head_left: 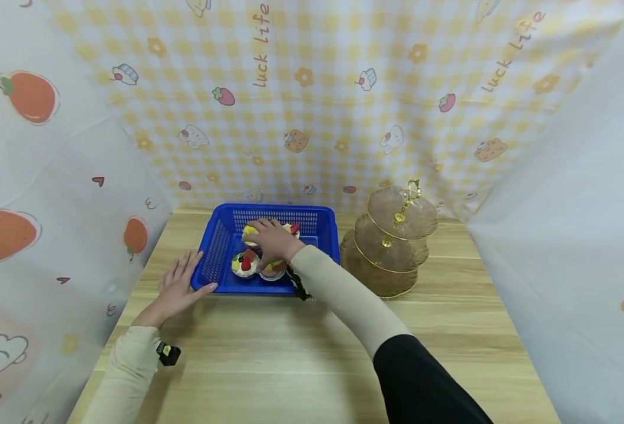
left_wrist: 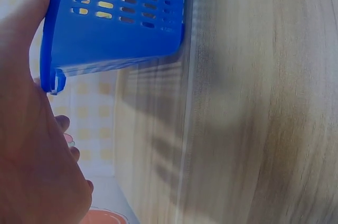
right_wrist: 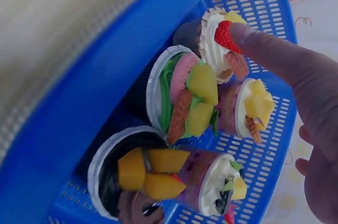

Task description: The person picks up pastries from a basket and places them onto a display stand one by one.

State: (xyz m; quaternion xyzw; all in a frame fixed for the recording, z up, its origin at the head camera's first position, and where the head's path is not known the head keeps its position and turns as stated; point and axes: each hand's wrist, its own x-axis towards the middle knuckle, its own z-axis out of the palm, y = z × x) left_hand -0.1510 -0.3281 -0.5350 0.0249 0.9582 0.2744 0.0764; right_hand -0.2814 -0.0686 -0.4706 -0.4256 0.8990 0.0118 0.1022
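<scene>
I see room to pass over the tabletop [head_left: 274,359] in front of the blue basket [head_left: 258,289], but the left hand [head_left: 177,291] bars its near left corner, the right hand [head_left: 275,240] covers some cupcakes [head_left: 245,265], and the tiered stand [head_left: 388,252] rises just beside its right wall.

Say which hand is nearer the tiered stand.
Right. The right hand is over the cupcakes in the blue basket, left of the tiered stand. The left hand is farther left, at the basket's near-left corner, across the basket from the stand.
</scene>
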